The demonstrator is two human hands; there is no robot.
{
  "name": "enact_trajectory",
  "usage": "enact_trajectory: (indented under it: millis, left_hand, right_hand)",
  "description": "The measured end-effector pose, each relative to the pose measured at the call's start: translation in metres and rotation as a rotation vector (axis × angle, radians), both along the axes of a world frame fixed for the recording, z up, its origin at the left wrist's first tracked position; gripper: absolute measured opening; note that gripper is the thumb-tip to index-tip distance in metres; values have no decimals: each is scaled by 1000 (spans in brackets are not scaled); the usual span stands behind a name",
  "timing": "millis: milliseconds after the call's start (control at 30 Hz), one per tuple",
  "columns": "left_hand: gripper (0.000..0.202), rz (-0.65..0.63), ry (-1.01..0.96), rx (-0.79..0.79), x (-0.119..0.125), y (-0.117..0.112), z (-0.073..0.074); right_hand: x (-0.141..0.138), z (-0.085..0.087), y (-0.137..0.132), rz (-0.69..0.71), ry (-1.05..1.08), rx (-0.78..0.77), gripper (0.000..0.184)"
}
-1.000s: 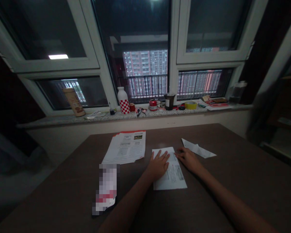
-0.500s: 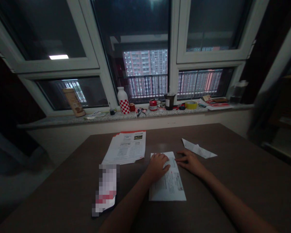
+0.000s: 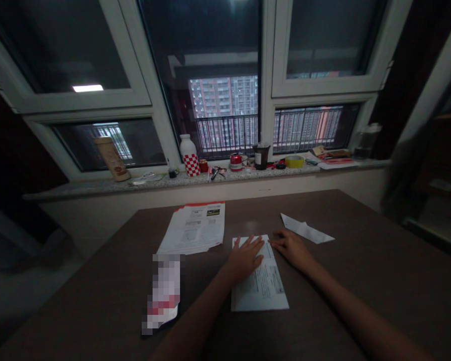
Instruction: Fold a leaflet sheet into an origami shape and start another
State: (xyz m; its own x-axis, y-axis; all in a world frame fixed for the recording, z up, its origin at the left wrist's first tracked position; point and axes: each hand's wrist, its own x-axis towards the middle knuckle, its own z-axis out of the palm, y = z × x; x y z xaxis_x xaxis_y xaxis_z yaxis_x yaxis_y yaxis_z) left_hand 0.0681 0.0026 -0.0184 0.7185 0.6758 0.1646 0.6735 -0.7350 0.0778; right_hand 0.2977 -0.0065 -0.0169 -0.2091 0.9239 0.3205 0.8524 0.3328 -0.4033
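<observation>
Seated view of a dark brown table below a window. The left hand lies flat and open on the upper part of a single printed sheet of paper, fingers spread, pressing down without grasping. The sheet lies on the table directly in front of the person, slightly tilted. The right hand rests palm down and relaxed, with its fingertips at the sheet's upper right edge; it grips nothing. To the left of the sheet lies a stack of printed pages. To the right, well beyond the right hand, lies a folded white paper. Nearer the person and to the left is a pixelated object, too blurred to identify. On the stone windowsill beyond stand a checkered bottle, a red can, a dark cup and a yellow tape roll.
</observation>
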Motion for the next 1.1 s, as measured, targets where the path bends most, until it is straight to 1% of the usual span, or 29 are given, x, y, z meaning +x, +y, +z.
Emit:
enact_trajectory:
  millis: [200,333,433,700,800,1100]
  left_hand:
    - [50,7,4,2,0,0,0]
    - [50,5,0,-3,1,1,0]
    - [50,6,4,7,1,1,-1]
    - [50,14,-13,21,2,1,0]
    - [49,17,-11,16,3,2,1]
    - [49,14,-14,11,3,4,-2]
  right_hand:
    - [-7,1,0,-51,-69,6,27]
    - [-15,3,-2,-124,-157,33,29]
    - [-17,4,-2,-151,-173,34,30]
    - [-7,-3,3,-103,-87,33,31]
    - [-6,-5,5,-85,-45,35,28]
    - [-5,-5,6,-93,-11,21,25]
